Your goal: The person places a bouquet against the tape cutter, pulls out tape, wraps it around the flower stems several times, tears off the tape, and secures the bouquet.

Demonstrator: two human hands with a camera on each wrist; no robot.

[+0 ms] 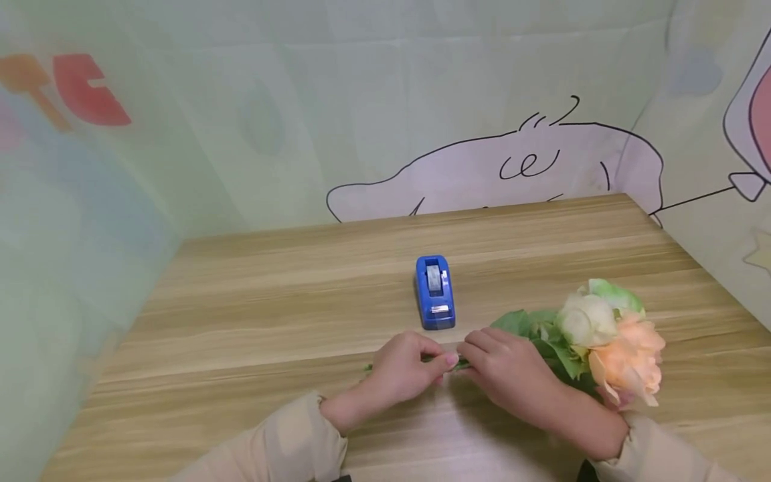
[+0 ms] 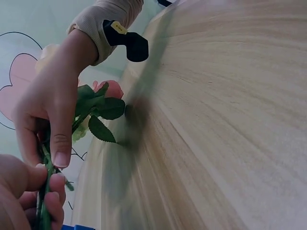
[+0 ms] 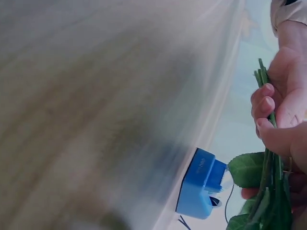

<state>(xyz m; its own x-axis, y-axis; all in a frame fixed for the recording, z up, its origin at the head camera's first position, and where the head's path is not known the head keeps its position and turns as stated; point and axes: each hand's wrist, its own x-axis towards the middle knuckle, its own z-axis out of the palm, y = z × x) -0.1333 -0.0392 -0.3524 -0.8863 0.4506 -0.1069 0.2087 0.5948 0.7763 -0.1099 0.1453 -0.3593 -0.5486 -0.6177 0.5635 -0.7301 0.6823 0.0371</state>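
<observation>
A bunch of flowers with cream, peach and pink blooms lies sideways low over the table, heads to the right. My right hand grips its green stems just below the leaves. My left hand pinches the same stems farther toward their cut ends, close beside the right fingers. In the left wrist view, the stems run between the thumb and fingers of the left hand. Cut stem ends stick out past the left hand in the right wrist view. Just beyond both hands stands a blue tape dispenser.
The wood-grain table reaches back to a printed cloth backdrop with cartoon drawings. More cloth hangs along the left and right sides. A roll of clear tape sits in the dispenser, whose cutting end faces me.
</observation>
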